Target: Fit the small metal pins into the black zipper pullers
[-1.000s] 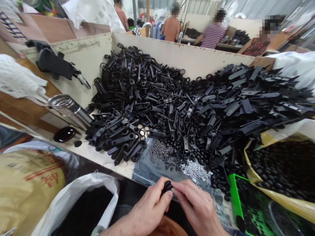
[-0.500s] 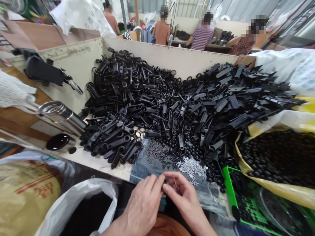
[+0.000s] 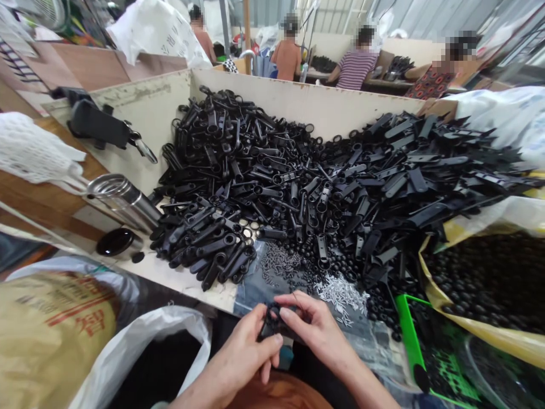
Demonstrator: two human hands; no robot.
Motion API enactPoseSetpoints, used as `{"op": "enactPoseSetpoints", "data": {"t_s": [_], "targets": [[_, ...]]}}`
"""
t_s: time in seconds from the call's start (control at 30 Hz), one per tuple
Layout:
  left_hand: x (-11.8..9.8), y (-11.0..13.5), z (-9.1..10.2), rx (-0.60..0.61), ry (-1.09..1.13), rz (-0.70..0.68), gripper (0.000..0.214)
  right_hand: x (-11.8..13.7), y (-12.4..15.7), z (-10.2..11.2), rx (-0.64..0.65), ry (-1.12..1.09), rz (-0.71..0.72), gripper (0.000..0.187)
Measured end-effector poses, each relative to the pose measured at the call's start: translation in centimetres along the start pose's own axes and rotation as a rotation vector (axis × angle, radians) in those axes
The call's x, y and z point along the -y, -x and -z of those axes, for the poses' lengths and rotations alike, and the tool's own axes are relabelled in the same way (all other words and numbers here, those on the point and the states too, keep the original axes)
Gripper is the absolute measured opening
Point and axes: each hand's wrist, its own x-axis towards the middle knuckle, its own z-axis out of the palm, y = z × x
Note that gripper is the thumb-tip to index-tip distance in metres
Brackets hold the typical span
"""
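My left hand [image 3: 247,349] is closed round a small black plastic part [image 3: 269,325], low in front of the table edge. My right hand [image 3: 313,322] meets it from the other side, thumb and fingers bent in a pinch against the part's upper end. Whatever lies between those right fingertips is too small and dark to make out. Just beyond the hands, a pile of silver pins [image 3: 343,292], dark screws [image 3: 279,262] and small black balls [image 3: 336,262] lie on a grey sheet [image 3: 251,289].
A big heap of black plastic parts [image 3: 272,170] fills the walled table; a smaller heap [image 3: 208,244] lies front left. A steel flask [image 3: 123,196] stands left. White sack [image 3: 204,335], green basket [image 3: 411,335] and yellow-edged bag of black balls [image 3: 489,278] flank me. Several people sit beyond.
My left hand has turned over, so its thumb and the black part now show. My right hand stays close against it. The view has shifted slightly left.
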Motion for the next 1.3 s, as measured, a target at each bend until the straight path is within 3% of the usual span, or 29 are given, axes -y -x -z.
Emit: {"op": "enactPoseSetpoints", "data": {"t_s": [0.23,0.5,0.7,0.77,0.83,0.97,1.03,1.13,1.3], "targets": [[-0.4,0.8,-0.1,-0.077,0.084,0.118,0.086,-0.5,0.0,-0.6,0.025,-0.03,-0.079,0.031],[-0.4,0.3,0.0,-0.044,0.065,0.158,0.106,-0.2,0.2,-0.4,0.024,0.032,-0.03,0.026],[0.4,0.5,-0.1,-0.016,0.145,0.175,0.109,-0.5,0.1,-0.2,0.044,0.073,-0.017,0.024],[0.9,0.3,0.0,-0.031,0.132,0.182,0.101,-0.6,0.1,-0.1,0.045,0.082,-0.005,0.023],[1.2,-0.1,0.3,-0.088,0.041,0.128,0.077,-0.7,0.4,0.2,0.034,0.077,0.005,0.027],[-0.1,-1.3,1.1,-0.405,-0.439,-0.199,0.013,-1.0,0.9,1.2,-0.099,0.084,-0.033,0.038],[-1.3,-2.3,1.1,-0.525,-0.747,-0.252,0.01,-1.4,1.0,1.8,-0.193,0.148,-0.014,0.032],[-2.4,-4.0,0.6,-0.556,-1.069,-0.247,0.015,-2.0,0.9,2.6,-0.274,0.251,0.045,0.031],[-2.0,-5.9,-0.2,-0.574,-1.209,-0.242,0.016,-2.1,0.9,3.0,-0.281,0.343,0.12,0.028]]}}
